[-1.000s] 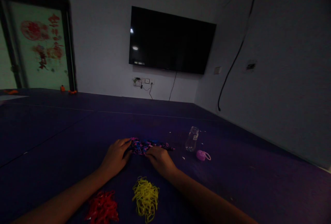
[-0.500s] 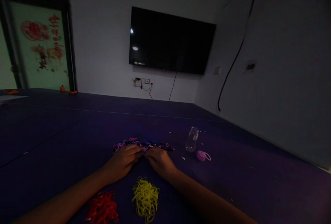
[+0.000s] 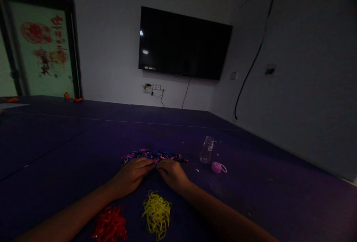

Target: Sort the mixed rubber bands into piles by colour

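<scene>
A loose pile of pink, blue and black rubber bands (image 3: 145,154) lies on the purple table, just beyond my hands. My left hand (image 3: 135,171) reaches its near edge, fingers closed together and pointing right. My right hand (image 3: 173,173) meets it from the other side with curled fingers. The fingertips of both nearly touch, and whatever is pinched there is too small and dark to make out. Nearer to me, between my forearms, is a heap of yellow rubber bands (image 3: 156,214). A heap of red bands (image 3: 110,224) sits by my left forearm.
A clear bottle (image 3: 206,150) stands uncapped to the right, with a pink ringed cap (image 3: 216,167) beside it. White scraps are scattered around them. The purple table (image 3: 83,137) runs back to a wall with a dark television (image 3: 184,44). A black cable (image 3: 252,65) hangs at the right.
The view has shifted very slightly. Both hands stay at the mixed pile in nearly the same pose, and the heaps, bottle and cap have not moved.
</scene>
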Demonstrator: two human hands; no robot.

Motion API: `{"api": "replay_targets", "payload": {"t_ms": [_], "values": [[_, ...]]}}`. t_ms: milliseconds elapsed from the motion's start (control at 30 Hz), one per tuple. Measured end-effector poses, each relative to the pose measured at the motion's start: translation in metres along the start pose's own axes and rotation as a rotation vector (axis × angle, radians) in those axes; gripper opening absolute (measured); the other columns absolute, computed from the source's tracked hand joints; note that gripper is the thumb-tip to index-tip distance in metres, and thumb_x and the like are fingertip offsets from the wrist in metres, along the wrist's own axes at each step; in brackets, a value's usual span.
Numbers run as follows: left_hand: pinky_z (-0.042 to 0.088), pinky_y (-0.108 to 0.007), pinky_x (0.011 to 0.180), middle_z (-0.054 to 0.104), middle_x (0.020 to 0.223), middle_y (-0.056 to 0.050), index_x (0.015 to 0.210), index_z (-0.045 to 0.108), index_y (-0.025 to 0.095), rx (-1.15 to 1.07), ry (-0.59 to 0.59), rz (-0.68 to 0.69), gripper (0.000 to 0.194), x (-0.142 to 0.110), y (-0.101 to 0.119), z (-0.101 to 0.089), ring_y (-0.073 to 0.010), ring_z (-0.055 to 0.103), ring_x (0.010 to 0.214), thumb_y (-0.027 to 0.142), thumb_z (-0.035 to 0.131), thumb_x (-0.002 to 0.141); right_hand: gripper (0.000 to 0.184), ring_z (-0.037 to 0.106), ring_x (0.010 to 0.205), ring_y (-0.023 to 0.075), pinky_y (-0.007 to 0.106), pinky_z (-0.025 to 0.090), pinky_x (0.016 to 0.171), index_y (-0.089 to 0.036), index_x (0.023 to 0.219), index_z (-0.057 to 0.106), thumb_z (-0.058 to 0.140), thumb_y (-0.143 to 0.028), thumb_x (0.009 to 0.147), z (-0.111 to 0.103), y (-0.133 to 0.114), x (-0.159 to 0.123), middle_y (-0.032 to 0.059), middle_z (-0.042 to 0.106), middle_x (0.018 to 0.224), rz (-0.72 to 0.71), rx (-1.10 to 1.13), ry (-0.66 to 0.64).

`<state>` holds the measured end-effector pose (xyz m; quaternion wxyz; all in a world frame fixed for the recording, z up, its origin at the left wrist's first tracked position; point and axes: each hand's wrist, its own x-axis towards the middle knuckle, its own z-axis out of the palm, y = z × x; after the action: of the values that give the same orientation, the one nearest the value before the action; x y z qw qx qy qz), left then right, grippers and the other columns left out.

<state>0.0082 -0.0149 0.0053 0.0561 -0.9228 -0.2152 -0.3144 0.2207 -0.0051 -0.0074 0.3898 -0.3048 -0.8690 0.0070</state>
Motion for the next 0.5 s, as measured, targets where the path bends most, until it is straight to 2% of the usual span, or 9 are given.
{"api": "replay_targets", "payload": {"t_ms": [500], "values": [[0.048,-0.041,0.091,0.061,0.116,-0.008,0.123,0.054,0.022,-0.006,0.013,0.016,0.038,0.0002,0.0003,-0.0007,-0.0216,0.054,0.109,0.01,0.038,0.091,0.021,0.065,0.08,0.0158,0.025,0.049,0.076,-0.02,0.085,0.067,0.05,-0.008,0.082,0.0002,0.0005,-0.0008,0.0046,0.071,0.086,0.047,-0.061,0.006]]}}
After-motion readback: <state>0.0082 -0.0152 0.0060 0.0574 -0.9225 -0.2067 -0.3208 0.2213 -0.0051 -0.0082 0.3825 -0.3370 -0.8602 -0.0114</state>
